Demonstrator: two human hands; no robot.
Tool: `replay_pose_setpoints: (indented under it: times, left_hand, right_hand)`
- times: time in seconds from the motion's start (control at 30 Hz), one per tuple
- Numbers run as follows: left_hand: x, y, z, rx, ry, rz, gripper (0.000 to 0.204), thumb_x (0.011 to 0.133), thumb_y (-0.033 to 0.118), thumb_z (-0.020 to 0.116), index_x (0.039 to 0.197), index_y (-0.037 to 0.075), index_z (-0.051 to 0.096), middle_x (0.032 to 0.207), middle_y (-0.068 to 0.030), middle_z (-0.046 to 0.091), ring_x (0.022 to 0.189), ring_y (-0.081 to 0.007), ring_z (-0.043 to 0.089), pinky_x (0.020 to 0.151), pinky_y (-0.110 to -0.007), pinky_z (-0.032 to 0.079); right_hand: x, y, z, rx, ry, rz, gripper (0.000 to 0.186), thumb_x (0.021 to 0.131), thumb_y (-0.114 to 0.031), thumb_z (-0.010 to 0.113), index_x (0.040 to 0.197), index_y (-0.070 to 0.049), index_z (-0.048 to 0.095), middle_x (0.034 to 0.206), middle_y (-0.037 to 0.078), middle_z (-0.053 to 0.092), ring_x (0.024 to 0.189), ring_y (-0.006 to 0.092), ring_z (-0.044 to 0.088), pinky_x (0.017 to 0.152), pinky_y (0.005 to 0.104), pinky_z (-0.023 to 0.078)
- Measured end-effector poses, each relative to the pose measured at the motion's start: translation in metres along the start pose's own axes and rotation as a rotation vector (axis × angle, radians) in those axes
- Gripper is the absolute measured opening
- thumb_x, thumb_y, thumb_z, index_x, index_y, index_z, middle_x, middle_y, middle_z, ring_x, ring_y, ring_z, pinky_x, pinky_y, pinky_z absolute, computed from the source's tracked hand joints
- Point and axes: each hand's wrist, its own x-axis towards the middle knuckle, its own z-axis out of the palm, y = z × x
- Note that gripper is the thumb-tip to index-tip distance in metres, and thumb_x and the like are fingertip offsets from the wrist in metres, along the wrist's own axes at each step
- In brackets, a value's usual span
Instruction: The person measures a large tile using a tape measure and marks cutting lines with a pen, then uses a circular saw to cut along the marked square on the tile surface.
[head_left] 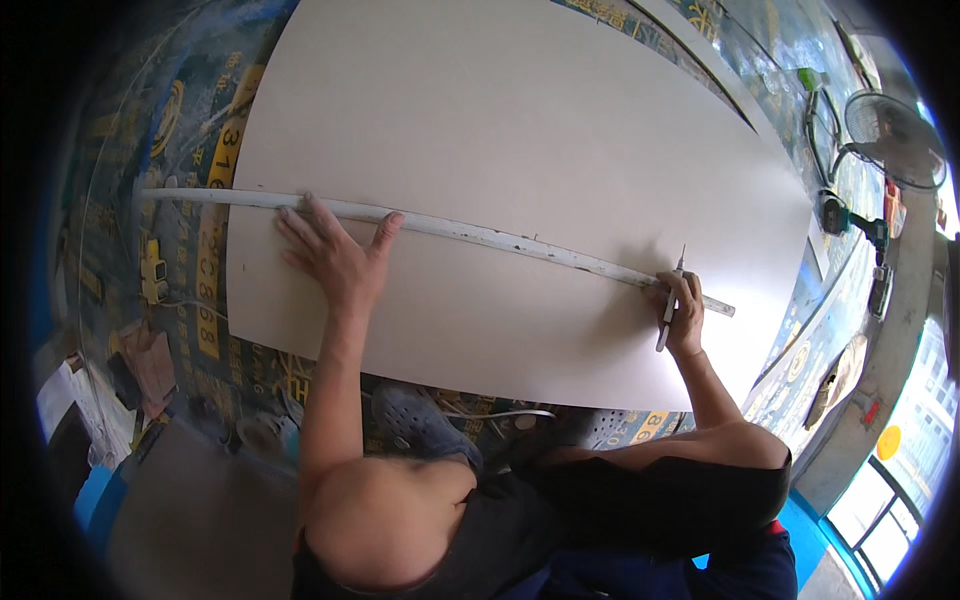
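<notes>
A large pale board (520, 120) lies flat in front of me. Across it runs a long white straightedge (470, 232), worn and chipped along its edge, its left end reaching past the board. My left hand (345, 258) presses down with fingers spread, the fingertips and thumb on the straightedge. Near the straightedge's right end, my right hand (685, 310) is closed around a slim white tool with a thin pointed tip (666, 332). That tip points away from me; the tool's exact kind cannot be made out. The right fingers also rest against the straightedge.
Dark printed sheeting (190, 120) extends under and around the board. At the right are a fan (895, 140) and a green-and-black cordless drill (860, 225). A yellow tool (153, 270) lies left of the board. My dark clog (420, 420) is at its near edge.
</notes>
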Motion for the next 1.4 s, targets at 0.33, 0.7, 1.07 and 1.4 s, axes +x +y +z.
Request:
replay_pose_setpoints:
  times: [0.33,0.7,1.07,1.4]
  left_hand:
    - [-0.006,-0.009,0.021,0.060,0.095,0.028,0.135,0.062,0.083,0.064,0.147,-0.010,0.015,0.150,-0.0403,0.011,0.144,-0.0506,0.003,0.110,-0.068,0.005]
    - [-0.001,0.009,0.005,0.029,0.034,-0.016,0.140,0.062,0.086,0.059,0.144,-0.017,0.010,0.150,-0.0409,0.006,0.144,-0.0506,-0.001,0.110,-0.067,0.001]
    - [0.004,0.011,0.000,0.037,-0.043,-0.052,0.142,0.064,0.085,0.058,0.146,-0.016,0.003,0.153,-0.0380,-0.001,0.145,-0.0469,-0.008,0.110,-0.066,-0.004]
    - [0.006,0.012,0.008,0.052,-0.071,-0.020,0.142,0.061,0.078,0.069,0.146,-0.016,0.004,0.152,-0.0390,0.001,0.145,-0.0485,-0.005,0.112,-0.065,0.002]
  right_hand:
    - [-0.007,0.027,0.017,0.194,-0.011,0.129,0.027,0.077,-0.003,0.072,0.103,-0.003,0.064,0.087,0.012,0.060,0.085,0.0300,0.057,0.073,0.0390,0.048]
    - [-0.002,0.011,0.005,0.151,-0.001,0.055,0.024,0.081,-0.001,0.067,0.104,-0.002,0.059,0.086,0.014,0.058,0.083,0.0311,0.055,0.074,0.0399,0.046]
    - [-0.005,0.012,0.011,0.138,0.021,0.078,0.023,0.082,-0.003,0.070,0.103,-0.002,0.059,0.086,0.014,0.058,0.083,0.0304,0.056,0.074,0.0392,0.046]
    - [-0.014,0.028,0.014,0.278,0.025,0.212,0.031,0.075,0.010,0.065,0.104,-0.001,0.064,0.093,0.010,0.055,0.083,0.0227,0.058,0.071,0.0336,0.049]
